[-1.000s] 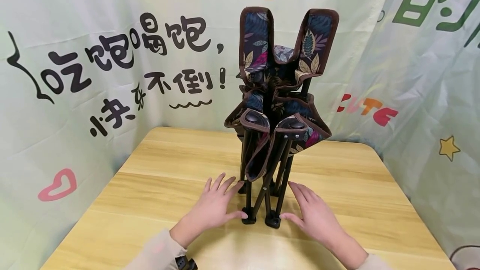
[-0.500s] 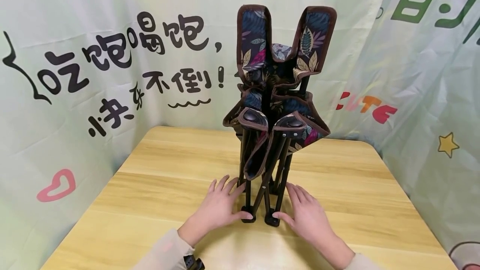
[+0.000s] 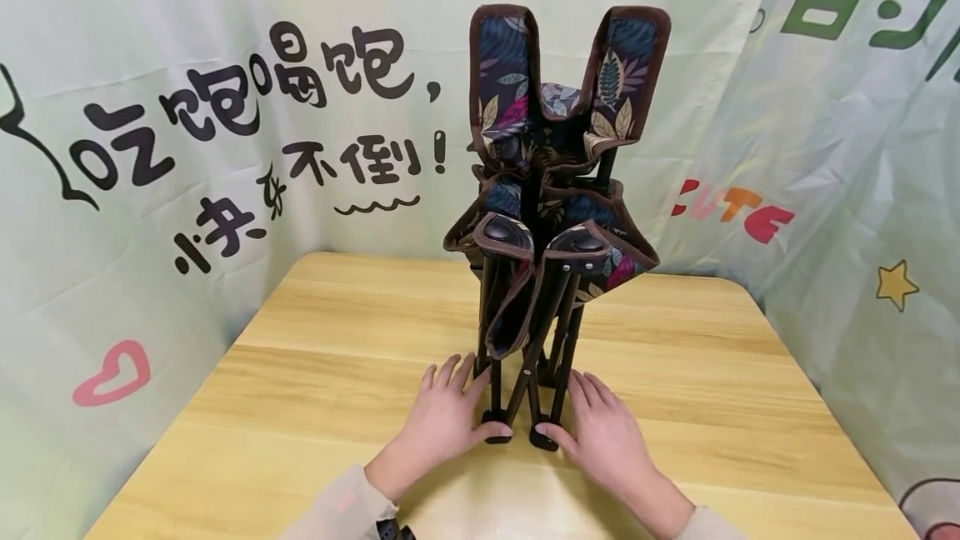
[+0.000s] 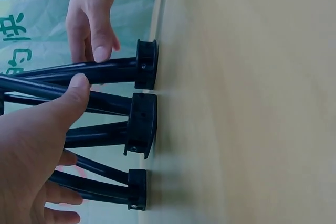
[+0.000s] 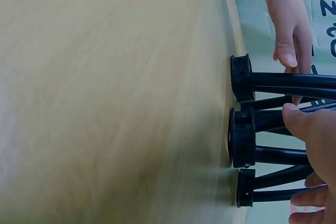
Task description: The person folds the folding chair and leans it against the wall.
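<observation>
A partly folded camping chair (image 3: 600, 208) stands upright, its dark leafy floral fabric edged in brown, bunched over crossed black tube legs (image 3: 527, 373). At its left legs is my left hand (image 3: 442, 419), fingers spread near the rear leg and thumb across the front foot. In the left wrist view that thumb lies along the tube by the left front foot (image 4: 140, 124). My right hand (image 3: 611, 440) mirrors this on the other side, its thumb at the right front foot (image 5: 243, 137) and its fingers, mostly straight, beside the rear leg.
The wooden table (image 3: 337, 340) carries the chair near its middle. Printed curtains (image 3: 187, 40) with black lettering hang close behind and on both sides. A dark wrist strap (image 3: 392, 530) shows at the left cuff.
Both hands have moved inward to the chair legs, the thumbs coming over the front feet. The chair has kept its shape and place; the view has shifted slightly.
</observation>
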A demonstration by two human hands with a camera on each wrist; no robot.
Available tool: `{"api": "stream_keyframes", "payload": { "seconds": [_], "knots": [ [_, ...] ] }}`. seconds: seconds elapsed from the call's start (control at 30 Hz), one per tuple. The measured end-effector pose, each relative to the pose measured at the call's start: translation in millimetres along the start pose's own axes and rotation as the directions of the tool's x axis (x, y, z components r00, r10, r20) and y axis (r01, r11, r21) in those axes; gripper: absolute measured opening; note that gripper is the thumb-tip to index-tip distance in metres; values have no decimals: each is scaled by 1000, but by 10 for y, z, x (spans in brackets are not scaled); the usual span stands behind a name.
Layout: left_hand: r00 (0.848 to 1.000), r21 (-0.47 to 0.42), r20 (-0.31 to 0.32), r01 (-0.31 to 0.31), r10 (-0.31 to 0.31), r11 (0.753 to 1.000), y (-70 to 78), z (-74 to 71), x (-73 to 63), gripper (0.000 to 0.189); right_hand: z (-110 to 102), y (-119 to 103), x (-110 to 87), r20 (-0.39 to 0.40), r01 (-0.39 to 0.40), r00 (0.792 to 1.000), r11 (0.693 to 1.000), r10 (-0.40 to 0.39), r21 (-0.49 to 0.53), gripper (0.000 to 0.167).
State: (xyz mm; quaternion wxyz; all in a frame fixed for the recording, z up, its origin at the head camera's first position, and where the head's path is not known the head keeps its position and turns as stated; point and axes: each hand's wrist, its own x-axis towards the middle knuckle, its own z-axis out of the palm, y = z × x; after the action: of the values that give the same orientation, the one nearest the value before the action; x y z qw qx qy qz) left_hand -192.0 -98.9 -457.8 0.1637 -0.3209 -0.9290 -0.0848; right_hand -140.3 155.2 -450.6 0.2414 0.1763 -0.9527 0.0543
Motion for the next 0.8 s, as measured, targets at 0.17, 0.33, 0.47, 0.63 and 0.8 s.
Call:
{"api": "stream_keyframes", "payload": {
  "seconds": [0.17, 0.33, 0.47, 0.63, 0.8],
  "knots": [
    [999, 22, -38, -20, 21, 1000, 8, 21, 6, 88, 29, -28, 25, -72, 6, 997, 1000, -8, -22, 86],
    [993, 39, -102, -48, 52, 998, 2, 50, 16, 83, 56, -45, 45, -141, 13, 990, 998, -22, -61, 84],
    [988, 54, -137, -61, 68, 997, -1, 74, 31, 79, 69, -50, 40, -156, 15, 987, 997, -26, -71, 83],
    [981, 67, -176, -76, 86, 995, -16, 95, 54, 78, 79, -54, 48, -156, 9, 988, 997, -21, -77, 83],
    [971, 75, -213, -97, 111, 992, -47, 122, 69, 77, 93, -65, 63, -163, 11, 986, 996, -24, -86, 85]
  ]
}}
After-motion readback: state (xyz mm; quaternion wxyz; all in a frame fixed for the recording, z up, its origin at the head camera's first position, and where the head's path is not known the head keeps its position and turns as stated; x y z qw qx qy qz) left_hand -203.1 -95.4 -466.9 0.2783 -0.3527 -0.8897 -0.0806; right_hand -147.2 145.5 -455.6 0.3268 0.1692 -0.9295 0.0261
